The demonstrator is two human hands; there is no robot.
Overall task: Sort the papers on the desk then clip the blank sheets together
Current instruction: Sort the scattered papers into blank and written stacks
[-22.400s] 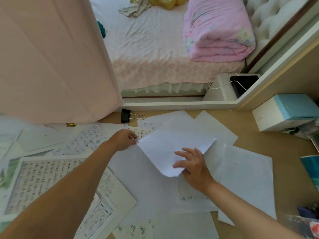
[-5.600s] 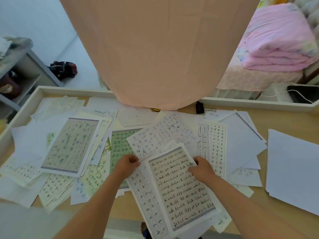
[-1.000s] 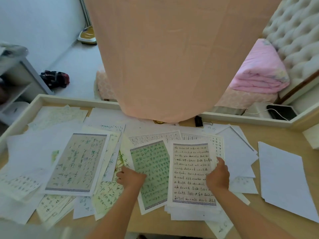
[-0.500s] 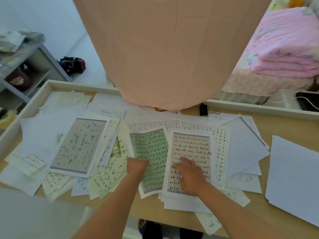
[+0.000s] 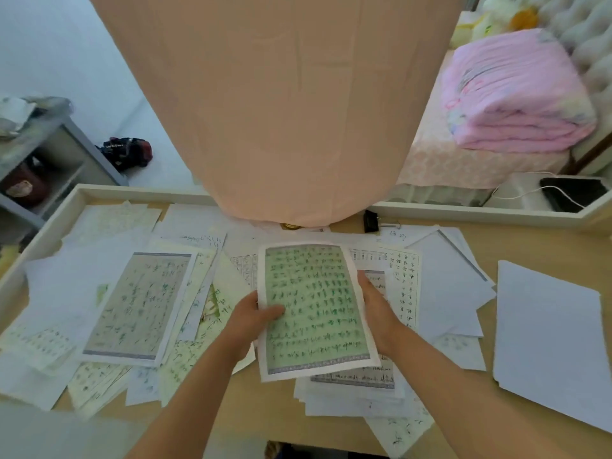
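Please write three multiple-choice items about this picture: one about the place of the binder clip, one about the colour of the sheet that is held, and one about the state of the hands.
1. Where is the binder clip?
A. at the desk's far edge
B. on the blank stack
C. in the left hand

2. What colour is the held sheet?
A. pink
B. green
C. blue

3. What are the hands doing?
A. both resting flat
B. only one holds paper
C. both grip the sheet

Answers:
1 A, it lies by the far rim, beside the hanging cloth.
2 B, its printed field is green.
3 C, the left hand and right hand hold its opposite side edges.
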